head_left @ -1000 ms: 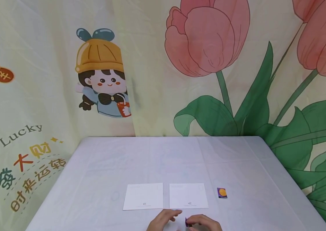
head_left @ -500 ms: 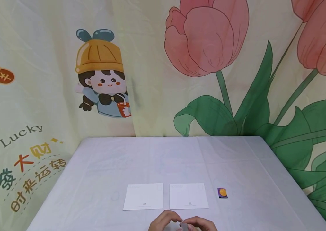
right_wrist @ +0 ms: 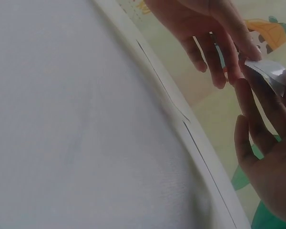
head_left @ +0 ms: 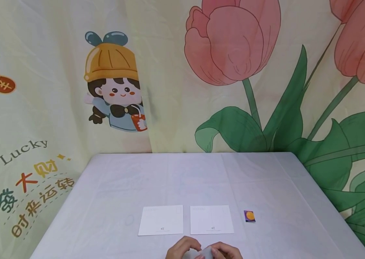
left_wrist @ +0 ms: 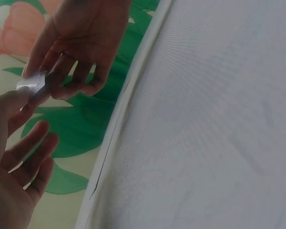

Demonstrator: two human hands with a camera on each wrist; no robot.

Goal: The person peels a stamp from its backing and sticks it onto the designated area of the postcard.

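Observation:
Both hands meet at the table's near edge, low in the head view. Between them is a small stamp (right_wrist: pixel 269 74) with a serrated edge, its pale silvery back showing. My left hand (head_left: pixel 183 247) pinches one side of it with thumb and forefinger. The thumb and forefinger of my right hand (head_left: pixel 225 249) pinch the other side. In the left wrist view the stamp (left_wrist: pixel 33 84) lies across the fingertips, and the other fingers of both hands are loosely spread. Beyond the hands, two white postcards (head_left: pixel 161 220) lie side by side, printed faintly.
To the right of the postcards lies another small stamp (head_left: pixel 249 216), purple with a yellow disc. A white cloth (head_left: pixel 195 180) covers the table. Behind it hangs a curtain (head_left: pixel 169 72) printed with tulips and a cartoon figure.
The left hand, apart a second ago, has come to the stamp, and the right hand has moved slightly left. The stamp has turned from its purple face to its pale back.

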